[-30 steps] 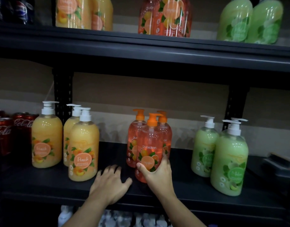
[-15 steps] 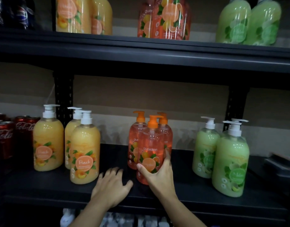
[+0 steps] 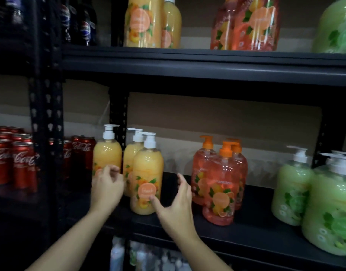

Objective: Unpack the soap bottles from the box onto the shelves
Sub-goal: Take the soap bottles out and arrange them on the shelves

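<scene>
Three yellow peach soap bottles stand on the black middle shelf [image 3: 252,232]; the front peach bottle [image 3: 147,173] is between my hands. My left hand [image 3: 106,189] hovers open in front of the leftmost peach bottle [image 3: 107,153], fingers curled, holding nothing. My right hand [image 3: 173,207] is open, thumb touching the front peach bottle's lower label, fingers spread to its right. Three orange soap bottles [image 3: 220,184] stand right of my right hand. Green soap bottles [image 3: 331,208] stand at the far right. No box is in view.
Red cola cans [image 3: 15,161] fill the neighbouring shelf at left. The upper shelf [image 3: 187,61] carries more peach, orange and green soap bottles plus dark cola bottles [image 3: 84,22]. A black perforated upright [image 3: 46,118] divides the racks. More bottles show on the shelf below.
My right hand let go of the front orange bottle and moved left to the front peach bottle. My left hand lifted off the shelf toward the leftmost peach bottle. The view swung left.
</scene>
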A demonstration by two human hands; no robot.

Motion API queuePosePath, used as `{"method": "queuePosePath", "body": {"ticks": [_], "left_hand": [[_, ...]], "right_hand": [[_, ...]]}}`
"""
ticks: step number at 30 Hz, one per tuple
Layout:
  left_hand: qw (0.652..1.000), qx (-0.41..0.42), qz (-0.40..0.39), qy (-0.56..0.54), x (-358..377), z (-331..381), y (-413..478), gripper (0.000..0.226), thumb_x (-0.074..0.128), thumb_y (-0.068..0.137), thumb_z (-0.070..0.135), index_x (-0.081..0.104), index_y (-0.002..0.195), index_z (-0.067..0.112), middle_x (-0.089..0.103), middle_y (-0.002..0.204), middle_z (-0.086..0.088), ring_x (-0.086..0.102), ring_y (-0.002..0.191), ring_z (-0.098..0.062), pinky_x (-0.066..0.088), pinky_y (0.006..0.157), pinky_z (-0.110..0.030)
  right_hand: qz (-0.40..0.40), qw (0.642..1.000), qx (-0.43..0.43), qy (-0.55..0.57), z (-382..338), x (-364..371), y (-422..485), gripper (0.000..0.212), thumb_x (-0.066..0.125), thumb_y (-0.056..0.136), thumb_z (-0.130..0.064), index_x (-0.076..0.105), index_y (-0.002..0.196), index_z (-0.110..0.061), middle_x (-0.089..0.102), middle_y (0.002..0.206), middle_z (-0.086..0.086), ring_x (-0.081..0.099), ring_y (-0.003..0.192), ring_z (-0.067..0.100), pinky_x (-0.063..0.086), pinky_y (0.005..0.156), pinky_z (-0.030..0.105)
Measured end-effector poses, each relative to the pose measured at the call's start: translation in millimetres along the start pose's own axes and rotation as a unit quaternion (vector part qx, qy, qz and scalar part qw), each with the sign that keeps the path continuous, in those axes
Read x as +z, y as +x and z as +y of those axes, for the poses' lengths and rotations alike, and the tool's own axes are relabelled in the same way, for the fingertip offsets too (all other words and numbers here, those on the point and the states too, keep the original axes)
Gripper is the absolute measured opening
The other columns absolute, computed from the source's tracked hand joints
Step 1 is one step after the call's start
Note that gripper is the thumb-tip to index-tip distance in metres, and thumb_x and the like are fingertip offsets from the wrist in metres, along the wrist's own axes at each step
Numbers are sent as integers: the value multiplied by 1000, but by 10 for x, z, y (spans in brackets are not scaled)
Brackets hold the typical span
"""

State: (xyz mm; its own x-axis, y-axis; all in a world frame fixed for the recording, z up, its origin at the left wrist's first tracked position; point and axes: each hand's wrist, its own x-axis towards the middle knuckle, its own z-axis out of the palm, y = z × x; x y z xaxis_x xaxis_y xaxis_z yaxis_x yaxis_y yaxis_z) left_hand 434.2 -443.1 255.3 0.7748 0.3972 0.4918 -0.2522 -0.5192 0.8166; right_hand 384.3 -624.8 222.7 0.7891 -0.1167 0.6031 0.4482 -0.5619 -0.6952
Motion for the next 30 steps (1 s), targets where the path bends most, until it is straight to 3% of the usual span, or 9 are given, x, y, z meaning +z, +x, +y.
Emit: {"method": "queuePosePath", "body": {"ticks": [3, 5, 7, 10, 15, 19, 23, 26, 30], "left_hand": [[995, -19, -87, 50, 104, -149, 115, 42, 58, 91, 33, 53, 129, 17, 56, 130, -12, 48, 125, -31, 34, 109, -43], [991, -47, -122, 39, 146, -147, 118, 56, 55, 94, 41, 43, 142, 14, 48, 142, -9, 40, 133, -29, 32, 107, -37], [989, -53, -137, 26, 220, -196, 149, 56, 55, 94, 41, 42, 143, 15, 50, 142, -6, 42, 132, -27, 33, 100, -33], [988, -66, -138, 5, 307, -260, 164, 54, 59, 93, 38, 45, 140, 16, 54, 137, -3, 49, 126, -25, 37, 93, -32], [991, -67, -114, 9, 416, -290, 91, 55, 67, 86, 35, 48, 135, 19, 60, 125, -6, 55, 116, -29, 44, 87, -34], [992, -65, -102, 40, 524, -308, 95, 50, 74, 72, 43, 52, 114, 27, 60, 109, -8, 59, 94, -29, 49, 72, -35], [990, -42, -89, 104, 611, -291, 75, 53, 72, 71, 51, 50, 111, 22, 58, 87, -3, 61, 80, -30, 51, 63, -34], [983, -66, -117, 128, 633, -279, 99, 57, 76, 70, 51, 53, 109, 17, 63, 94, -8, 64, 84, -30, 55, 65, -36], [982, -85, -126, 108, 632, -327, 146, 67, 85, 65, 45, 56, 119, 17, 60, 96, -4, 54, 77, -22, 47, 62, -30]], "right_hand": [[-76, 986, 125, 74, 40, 303, 195, 125, 84, 67, -52, -5, 153, -34, 17, 158, 3, 21, 146, 20, 26, 118, 40], [-98, 979, 153, 91, 99, 446, 263, 134, 87, 58, -51, -10, 149, -43, 26, 157, 6, 34, 140, 21, 34, 114, 39], [-103, 976, 163, 99, 145, 524, 294, 132, 88, 56, -49, -8, 147, -48, 41, 147, 2, 46, 130, 17, 41, 105, 34], [-84, 979, 152, 103, 187, 561, 321, 121, 90, 63, -40, 7, 151, -35, 48, 137, -3, 51, 119, 13, 44, 96, 28], [-33, 985, 151, 69, 242, 580, 305, 111, 89, 59, -45, 25, 148, -28, 46, 135, -5, 49, 125, 16, 46, 103, 36], [0, 987, 152, 55, 264, 526, 287, 104, 88, 64, -39, 27, 148, -27, 41, 136, -3, 44, 124, 14, 39, 93, 26], [38, 984, 171, 43, 294, 542, 310, 107, 89, 63, -39, 26, 148, -25, 40, 136, -1, 43, 128, 19, 42, 100, 35], [64, 978, 191, 45, 364, 570, 391, 104, 90, 59, -39, 32, 145, -21, 45, 132, 1, 47, 125, 22, 46, 100, 37], [65, 972, 220, 44, 458, 617, 538, 99, 88, 60, -39, 35, 140, -18, 45, 132, 4, 49, 122, 26, 48, 98, 40]]}}
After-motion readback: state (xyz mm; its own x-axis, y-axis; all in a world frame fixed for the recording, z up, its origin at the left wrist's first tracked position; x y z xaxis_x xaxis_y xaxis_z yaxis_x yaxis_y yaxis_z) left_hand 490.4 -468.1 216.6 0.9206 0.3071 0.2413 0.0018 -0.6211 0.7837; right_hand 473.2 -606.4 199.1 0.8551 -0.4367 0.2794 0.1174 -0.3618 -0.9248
